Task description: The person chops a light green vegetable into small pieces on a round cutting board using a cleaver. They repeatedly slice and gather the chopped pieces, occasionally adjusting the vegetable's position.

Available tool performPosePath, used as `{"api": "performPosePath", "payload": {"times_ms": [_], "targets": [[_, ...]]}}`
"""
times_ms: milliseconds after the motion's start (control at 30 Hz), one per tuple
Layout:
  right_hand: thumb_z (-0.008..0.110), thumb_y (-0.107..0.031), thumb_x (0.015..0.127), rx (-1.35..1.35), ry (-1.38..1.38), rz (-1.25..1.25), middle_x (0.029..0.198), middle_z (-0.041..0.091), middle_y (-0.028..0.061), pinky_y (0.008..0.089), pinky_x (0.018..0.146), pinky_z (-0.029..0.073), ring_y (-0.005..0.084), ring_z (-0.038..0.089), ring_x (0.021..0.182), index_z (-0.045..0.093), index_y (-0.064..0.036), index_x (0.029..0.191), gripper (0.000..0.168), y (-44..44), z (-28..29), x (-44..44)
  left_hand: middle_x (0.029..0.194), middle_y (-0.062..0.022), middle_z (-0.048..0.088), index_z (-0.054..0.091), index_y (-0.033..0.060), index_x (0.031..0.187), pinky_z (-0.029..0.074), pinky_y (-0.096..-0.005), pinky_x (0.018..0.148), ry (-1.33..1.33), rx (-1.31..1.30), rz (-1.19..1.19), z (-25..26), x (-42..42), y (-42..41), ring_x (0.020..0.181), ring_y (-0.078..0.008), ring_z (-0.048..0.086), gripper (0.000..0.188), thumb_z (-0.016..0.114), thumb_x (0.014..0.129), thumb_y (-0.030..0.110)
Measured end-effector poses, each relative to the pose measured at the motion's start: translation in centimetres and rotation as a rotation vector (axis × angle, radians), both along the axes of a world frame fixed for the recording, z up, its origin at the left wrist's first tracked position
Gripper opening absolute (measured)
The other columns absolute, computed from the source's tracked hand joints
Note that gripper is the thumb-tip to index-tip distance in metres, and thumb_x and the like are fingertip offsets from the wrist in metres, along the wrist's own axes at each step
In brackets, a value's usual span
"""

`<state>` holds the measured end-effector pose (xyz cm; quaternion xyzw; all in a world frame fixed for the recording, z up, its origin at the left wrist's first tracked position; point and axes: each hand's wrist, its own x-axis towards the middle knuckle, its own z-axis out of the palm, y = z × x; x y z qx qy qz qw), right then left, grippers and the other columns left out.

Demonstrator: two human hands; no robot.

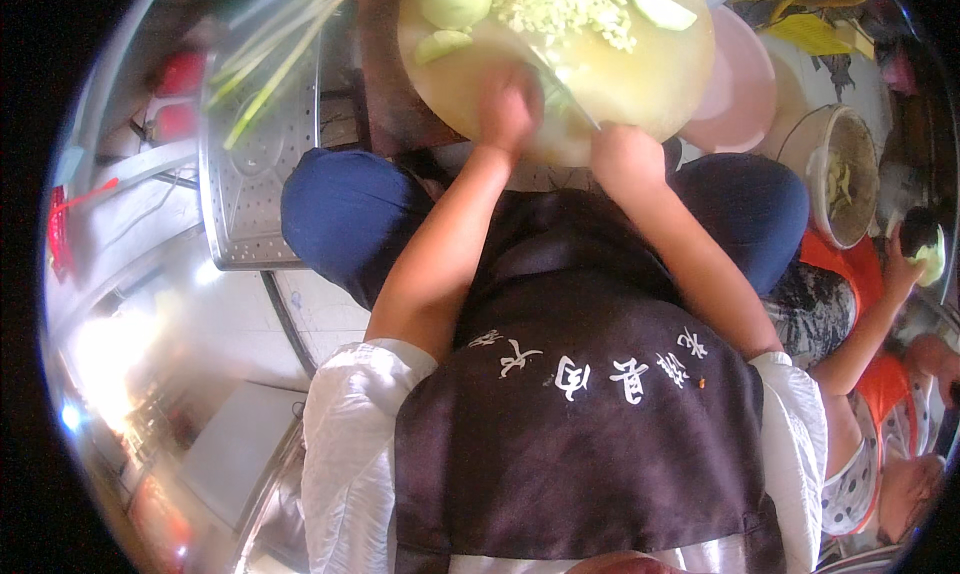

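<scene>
My right hand [628,158] is closed around the handle of a knife [566,94], whose blade points up and left over a round cutting board [637,94]. Just left of the blade is my left hand [511,109], blurred, its fingers bent down near the board; whether it holds a piece is unclear. Chopped pale green vegetable [566,8] lies heaped at the board's far side. A large pale green vegetable piece [459,0] and a smaller one [442,45] rest on the left, and a cut wedge [663,5] on the right.
Green onions [281,64] lie across a perforated metal tray [259,176] on the left. A pink basin [739,86] stands right of the board, partly under it. Farther right is a bucket [844,176] with scraps. Another person's hand [904,263] holds a pale green vegetable at the far right.
</scene>
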<state>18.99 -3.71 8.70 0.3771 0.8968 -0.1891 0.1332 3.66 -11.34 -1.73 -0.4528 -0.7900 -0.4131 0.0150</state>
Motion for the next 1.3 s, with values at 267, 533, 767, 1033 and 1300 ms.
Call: {"api": "performPosePath", "payload": {"times_ms": [267,533,767,1033,1300], "targets": [[0.054,-0.013,0.082,-0.017,-0.021,0.053,0.077,0.066,0.0197,0.043,0.07,0.053,0.0357,0.066,0.074,0.067,-0.004,0.078,0.017,-1.0,3.2,0.8,0.101,-0.0204,0.059,0.061,0.0009,0.098,0.043,-0.0479,0.084,-0.003,0.105,0.035,-0.1,0.2,-0.4,0.094,-0.0403,0.053,0.024,0.056,0.079,0.014],[0.054,-0.023,0.086,-0.032,0.016,-0.046,0.078,0.066,0.02,0.0439,0.07,0.053,0.0359,0.066,0.075,0.065,-0.004,0.077,0.024,-0.3,1.7,-0.2,0.1,-0.0196,0.059,0.061,0.0009,0.094,0.043,-0.0479,0.084,-0.093,0.177,0.049,0.0,0.2,-0.7,0.094,-0.0396,0.053,0.019,0.059,0.08,0.013],[0.053,-0.012,0.079,-0.046,-0.037,0.047,0.079,0.067,0.0197,0.0439,0.072,0.053,0.0358,0.067,0.077,0.067,-0.003,0.08,0.016,-1.4,2.5,-0.1,0.098,-0.0189,0.06,0.062,0.0016,0.096,0.044,-0.0454,0.083,-0.104,0.102,0.044,0.1,0.1,-1.0,0.094,-0.0386,0.054,0.02,0.06,0.078,0.011],[0.054,-0.022,0.086,-0.043,0.007,-0.031,0.081,0.066,0.0201,0.0445,0.072,0.053,0.0371,0.066,0.077,0.066,-0.004,0.079,0.023,-1.1,2.5,-0.8,0.095,-0.0199,0.06,0.06,-0.0002,0.092,0.043,-0.0438,0.085,-0.114,0.212,0.106,-0.2,0.1,-1.8,0.093,-0.0368,0.054,0.017,0.059,0.077,0.008],[0.055,-0.017,0.084,-0.059,-0.055,0.024,0.081,0.067,0.0201,0.0431,0.074,0.053,0.0369,0.066,0.081,0.067,-0.004,0.083,0.019,-1.5,1.3,-1.5,0.095,-0.0187,0.06,0.061,0.0016,0.088,0.045,-0.0446,0.083,-0.055,0.059,0.034,1.0,-0.4,-1.9,0.092,-0.0368,0.056,0.014,0.058,0.076,0.009]]}}
